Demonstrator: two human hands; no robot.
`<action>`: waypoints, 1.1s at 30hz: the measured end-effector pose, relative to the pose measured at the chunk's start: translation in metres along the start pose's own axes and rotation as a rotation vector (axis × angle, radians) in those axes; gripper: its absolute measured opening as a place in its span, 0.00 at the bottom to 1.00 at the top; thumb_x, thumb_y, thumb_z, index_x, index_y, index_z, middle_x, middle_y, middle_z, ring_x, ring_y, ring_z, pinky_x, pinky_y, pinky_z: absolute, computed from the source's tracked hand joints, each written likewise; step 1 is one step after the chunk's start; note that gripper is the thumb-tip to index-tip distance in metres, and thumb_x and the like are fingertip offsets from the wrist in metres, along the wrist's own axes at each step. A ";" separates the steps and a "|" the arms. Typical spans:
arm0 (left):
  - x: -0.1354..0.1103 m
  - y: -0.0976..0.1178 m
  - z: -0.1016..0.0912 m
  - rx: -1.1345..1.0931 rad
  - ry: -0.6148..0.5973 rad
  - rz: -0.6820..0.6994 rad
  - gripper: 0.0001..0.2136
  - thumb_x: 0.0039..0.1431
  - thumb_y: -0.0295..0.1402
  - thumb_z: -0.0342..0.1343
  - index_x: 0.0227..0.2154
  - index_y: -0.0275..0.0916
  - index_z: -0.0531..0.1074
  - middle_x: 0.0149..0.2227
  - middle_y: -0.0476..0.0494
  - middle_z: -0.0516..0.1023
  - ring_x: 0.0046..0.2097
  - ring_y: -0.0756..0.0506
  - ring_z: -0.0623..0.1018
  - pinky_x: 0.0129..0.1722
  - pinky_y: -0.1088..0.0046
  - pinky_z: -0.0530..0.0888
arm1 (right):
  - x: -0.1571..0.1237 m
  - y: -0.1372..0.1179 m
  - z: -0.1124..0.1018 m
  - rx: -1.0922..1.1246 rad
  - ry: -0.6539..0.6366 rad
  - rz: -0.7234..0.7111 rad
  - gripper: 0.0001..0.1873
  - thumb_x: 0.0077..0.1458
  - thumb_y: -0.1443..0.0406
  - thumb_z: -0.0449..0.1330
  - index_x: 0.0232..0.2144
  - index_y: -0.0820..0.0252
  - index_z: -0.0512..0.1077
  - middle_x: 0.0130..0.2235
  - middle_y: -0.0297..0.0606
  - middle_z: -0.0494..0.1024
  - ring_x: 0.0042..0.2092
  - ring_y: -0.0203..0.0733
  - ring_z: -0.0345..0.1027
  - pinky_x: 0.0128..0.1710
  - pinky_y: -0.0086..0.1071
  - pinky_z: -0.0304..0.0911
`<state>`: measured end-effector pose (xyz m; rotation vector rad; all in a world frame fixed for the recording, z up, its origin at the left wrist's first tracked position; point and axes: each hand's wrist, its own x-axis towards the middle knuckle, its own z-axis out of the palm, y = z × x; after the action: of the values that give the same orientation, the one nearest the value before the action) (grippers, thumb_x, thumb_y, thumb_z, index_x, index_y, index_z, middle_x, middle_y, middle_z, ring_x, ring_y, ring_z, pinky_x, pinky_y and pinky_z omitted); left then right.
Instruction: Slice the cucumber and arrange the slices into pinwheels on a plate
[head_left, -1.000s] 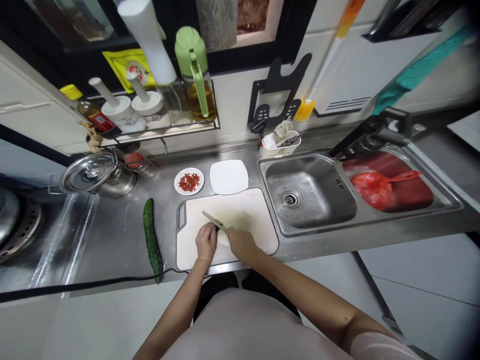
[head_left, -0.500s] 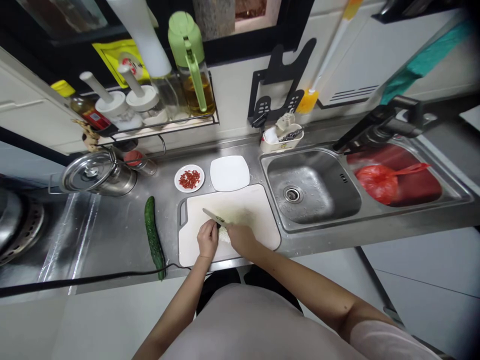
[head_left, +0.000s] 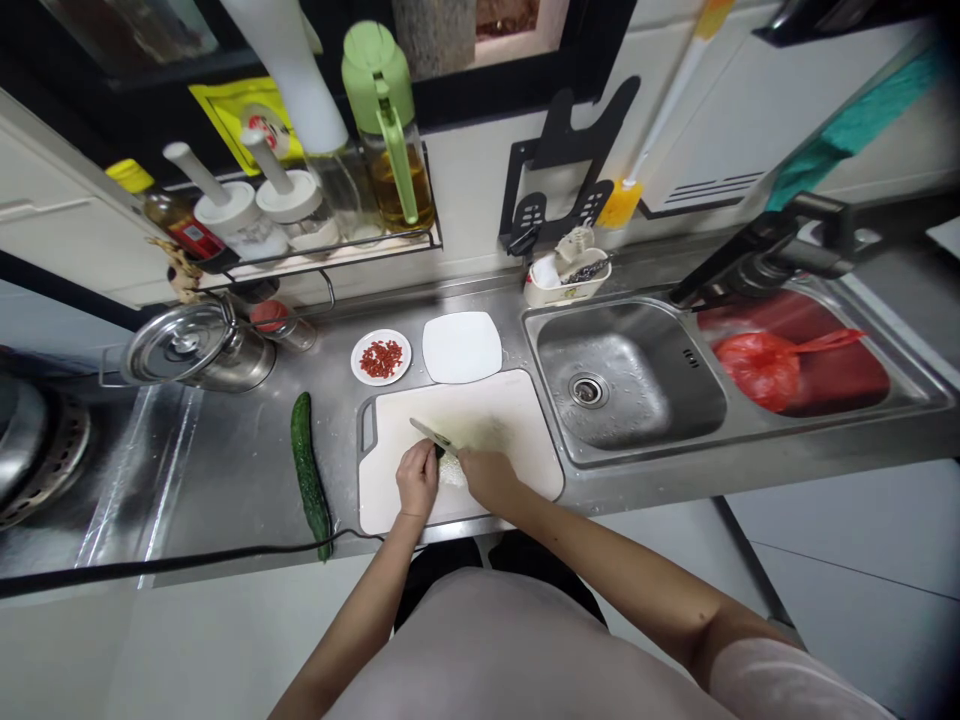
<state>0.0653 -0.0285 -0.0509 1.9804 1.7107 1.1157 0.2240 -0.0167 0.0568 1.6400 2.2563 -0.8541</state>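
Observation:
On a white cutting board (head_left: 510,415) my two hands work close together over a small pale heap of chopped food (head_left: 451,470). My right hand (head_left: 487,476) is closed round the handle of a knife (head_left: 433,435) whose blade points up and left. My left hand (head_left: 417,480), fingers curled, rests on the board against the pale heap, just under the blade. A whole green cucumber (head_left: 309,475) lies on the steel counter left of the board.
Behind the board sit a small plate of chopped red chilli (head_left: 381,358) and a white square plate (head_left: 461,346). A steel sink (head_left: 626,385) lies to the right, a red bag (head_left: 757,365) in the far basin. A lidded pot (head_left: 187,345), a bottle rack and a black cable (head_left: 150,565) are at left.
The hands and knife stay over the pale heap with only slight shifts. The view has tilted a little, so everything sits slightly higher in the picture.

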 end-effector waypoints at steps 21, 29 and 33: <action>0.002 -0.001 0.001 0.059 0.016 -0.058 0.13 0.65 0.32 0.44 0.41 0.37 0.74 0.39 0.39 0.78 0.44 0.43 0.74 0.47 0.62 0.69 | 0.005 0.014 0.005 -0.040 0.029 -0.070 0.16 0.60 0.73 0.45 0.43 0.66 0.70 0.36 0.48 0.77 0.38 0.44 0.73 0.35 0.31 0.63; 0.005 -0.004 0.000 0.044 0.005 -0.090 0.14 0.65 0.33 0.43 0.41 0.38 0.74 0.39 0.39 0.78 0.44 0.43 0.73 0.46 0.61 0.69 | 0.014 0.015 0.006 -0.026 0.040 -0.088 0.16 0.60 0.72 0.45 0.44 0.64 0.70 0.37 0.46 0.78 0.39 0.46 0.74 0.36 0.32 0.64; 0.006 -0.004 0.000 0.033 0.000 -0.090 0.14 0.65 0.33 0.43 0.42 0.38 0.74 0.39 0.39 0.78 0.43 0.43 0.74 0.46 0.61 0.69 | 0.020 0.017 0.004 -0.013 0.027 -0.092 0.15 0.58 0.72 0.47 0.44 0.65 0.70 0.35 0.47 0.79 0.40 0.46 0.74 0.37 0.32 0.63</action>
<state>0.0622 -0.0224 -0.0512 1.9021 1.8105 1.0633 0.2325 0.0000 0.0381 1.5627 2.3664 -0.8417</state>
